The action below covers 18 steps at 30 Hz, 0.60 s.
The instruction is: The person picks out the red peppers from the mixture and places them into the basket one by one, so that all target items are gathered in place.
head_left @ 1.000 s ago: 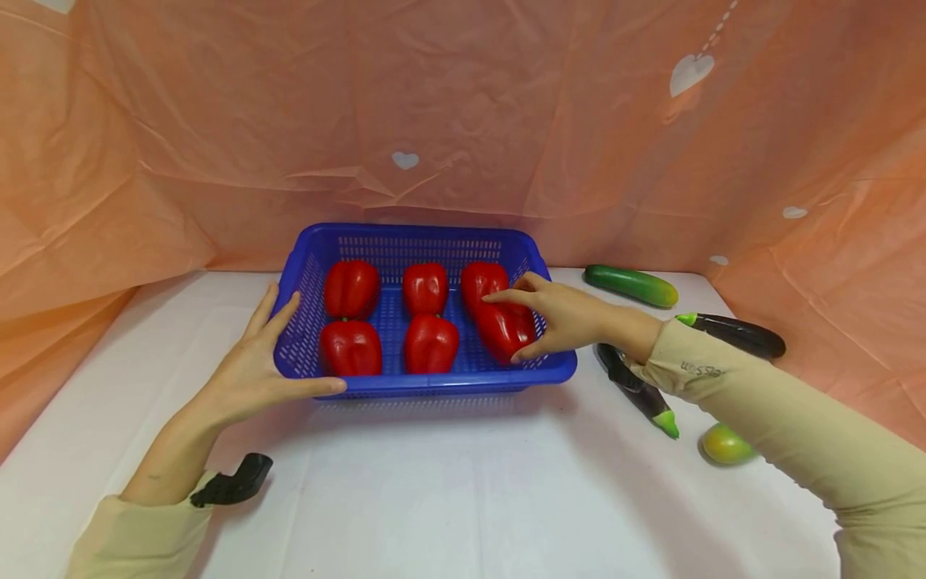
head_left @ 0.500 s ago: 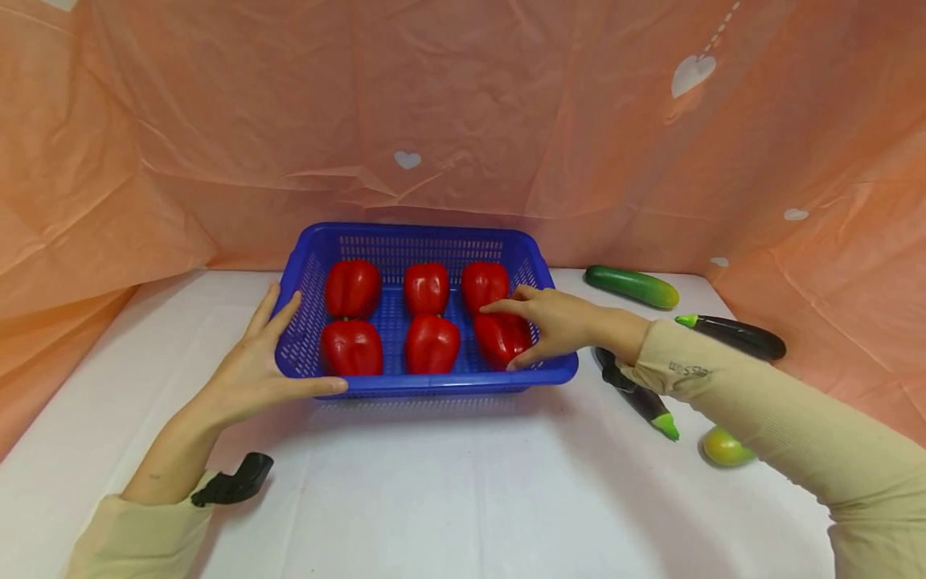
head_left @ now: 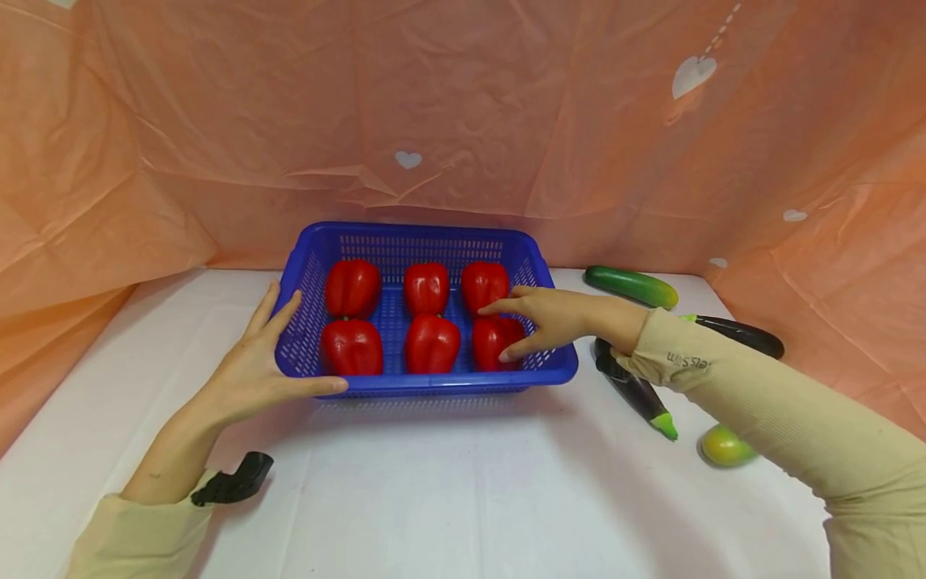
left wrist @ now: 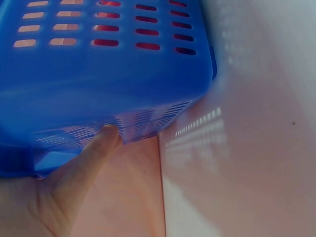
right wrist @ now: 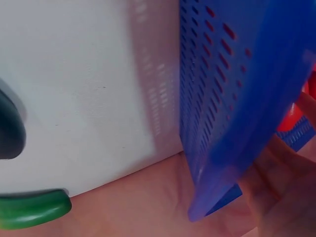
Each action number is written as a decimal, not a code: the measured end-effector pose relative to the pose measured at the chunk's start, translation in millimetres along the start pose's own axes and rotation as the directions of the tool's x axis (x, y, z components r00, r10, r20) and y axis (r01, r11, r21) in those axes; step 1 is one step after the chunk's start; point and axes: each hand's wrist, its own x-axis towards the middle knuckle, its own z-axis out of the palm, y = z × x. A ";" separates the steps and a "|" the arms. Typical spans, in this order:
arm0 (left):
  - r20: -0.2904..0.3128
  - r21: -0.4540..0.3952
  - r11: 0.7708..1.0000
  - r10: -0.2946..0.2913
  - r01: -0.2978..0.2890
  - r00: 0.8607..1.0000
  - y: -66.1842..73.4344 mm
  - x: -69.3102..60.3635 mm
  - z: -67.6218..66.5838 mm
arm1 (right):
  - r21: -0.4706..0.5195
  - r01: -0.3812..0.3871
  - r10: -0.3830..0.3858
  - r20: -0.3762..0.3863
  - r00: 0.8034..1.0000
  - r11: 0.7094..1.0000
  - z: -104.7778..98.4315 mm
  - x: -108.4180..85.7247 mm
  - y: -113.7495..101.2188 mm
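A blue plastic basket [head_left: 427, 386] holds several red bell peppers in two rows of three. At its front left corner is my left hand [head_left: 249, 370], fingers spread and fairly straight against the left side, thumb along the front rim. The left wrist view shows a digit touching the basket's outer wall. My right hand [head_left: 553, 318] reaches over the right rim and grips the front right bell pepper [head_left: 492, 342] between thumb and fingers. That pepper sits in the basket just in front of the back right bell pepper [head_left: 485, 283]; the hand covers its right side.
Right of the basket lie a green cucumber [head_left: 631, 285], a dark eggplant [head_left: 640, 394], another eggplant [head_left: 745, 334] partly behind the sleeve, and a green-yellow round item [head_left: 726, 446]. An orange cloth [head_left: 463, 104] hangs behind the white table [head_left: 405, 490].
My right hand has lowered the front right pepper and moved it slightly left, turning it from tilted to more upright in the basket. The left hand has stayed in place.
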 end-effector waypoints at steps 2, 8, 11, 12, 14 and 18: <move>0.000 0.000 1.000 0.001 -0.001 1.000 0.3 0.0 -0.2 | 0.009 -0.003 0.003 0.009 1.000 1.000 -0.7 0.4 -0.5; 0.002 0.004 1.000 0.004 -0.004 1.000 0.7 0.4 -0.6 | 0.038 0.043 -0.042 -0.014 0.999 0.998 -3.4 2.0 -1.9; 0.002 0.004 1.000 0.004 -0.004 1.000 0.3 0.6 -0.4 | 0.052 0.081 -0.079 -0.048 0.996 0.995 -5.2 2.2 -4.8; 0.002 0.005 1.000 0.006 -0.006 1.000 0.0 0.6 -0.4 | 0.058 0.091 -0.087 -0.061 0.994 0.994 -5.5 2.2 -5.7; 0.001 0.006 1.000 0.008 -0.008 1.000 -0.4 0.6 -0.2 | 0.066 0.105 -0.099 -0.091 0.991 0.992 -5.6 2.2 -6.9; 0.001 -0.003 1.000 0.001 -0.001 1.000 -1.4 -0.1 0.0 | 0.088 0.122 -0.103 -0.192 0.976 0.989 -3.7 1.2 -6.8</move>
